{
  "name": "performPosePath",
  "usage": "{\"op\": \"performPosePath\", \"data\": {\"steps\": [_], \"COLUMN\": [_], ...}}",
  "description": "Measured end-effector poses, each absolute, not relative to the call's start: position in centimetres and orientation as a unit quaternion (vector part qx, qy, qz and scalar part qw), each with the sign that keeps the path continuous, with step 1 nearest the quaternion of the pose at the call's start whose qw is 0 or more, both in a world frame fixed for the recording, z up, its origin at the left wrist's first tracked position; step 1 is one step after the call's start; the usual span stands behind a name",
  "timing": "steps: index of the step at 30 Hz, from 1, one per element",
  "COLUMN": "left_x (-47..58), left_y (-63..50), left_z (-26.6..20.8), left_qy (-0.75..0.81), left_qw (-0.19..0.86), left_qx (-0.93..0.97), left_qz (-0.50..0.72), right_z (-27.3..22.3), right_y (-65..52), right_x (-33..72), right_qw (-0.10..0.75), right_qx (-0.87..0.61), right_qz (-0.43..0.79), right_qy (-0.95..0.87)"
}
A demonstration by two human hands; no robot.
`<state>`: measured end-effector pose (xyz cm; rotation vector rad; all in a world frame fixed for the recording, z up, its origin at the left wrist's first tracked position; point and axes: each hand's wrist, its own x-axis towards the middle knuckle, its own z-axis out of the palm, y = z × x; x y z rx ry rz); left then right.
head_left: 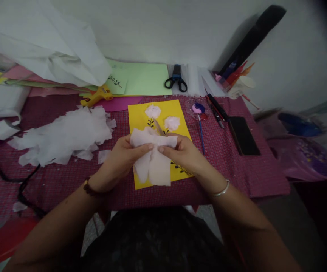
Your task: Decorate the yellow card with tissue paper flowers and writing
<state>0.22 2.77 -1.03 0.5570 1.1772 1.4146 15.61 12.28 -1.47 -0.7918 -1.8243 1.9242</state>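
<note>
Between my two hands is a piece of white tissue paper (160, 170), gathered at its upper edge and hanging down in two flaps. My left hand (125, 155) pinches its left side with the thumb on top. On the right side, my right hand (184, 151) grips it in the same way, and the two thumbs nearly meet. Below the tissue lies a yellow sheet (137, 113) with two white paper flowers on it, one at the upper middle (152, 110) and another to its right (172, 122). Dark painted leaves show beneath the flowers.
To the left lies a heap of white tissue pieces (64, 132), with a yellow glue gun (97, 96) behind it. Black-handled scissors (176, 79) rest on papers at the back. A paint palette (197, 108), a blue brush (201, 134) and a black phone-like slab (243, 135) are at right.
</note>
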Motion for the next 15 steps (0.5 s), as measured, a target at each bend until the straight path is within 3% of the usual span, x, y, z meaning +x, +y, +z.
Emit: {"op": "performPosePath", "data": {"steps": [15], "left_x": [-0.13], "left_y": [3.05], "left_z": [-1.16], "left_qy": [0.512], "left_qw": [0.553], "left_qx": [0.236], "left_qz": [0.614], "right_z": [-1.18], "right_y": [12.57], "right_x": [15.62], "right_qw": [0.214], "right_qx": [-0.298], "right_qz": [0.696], "right_qy": [-0.617]}}
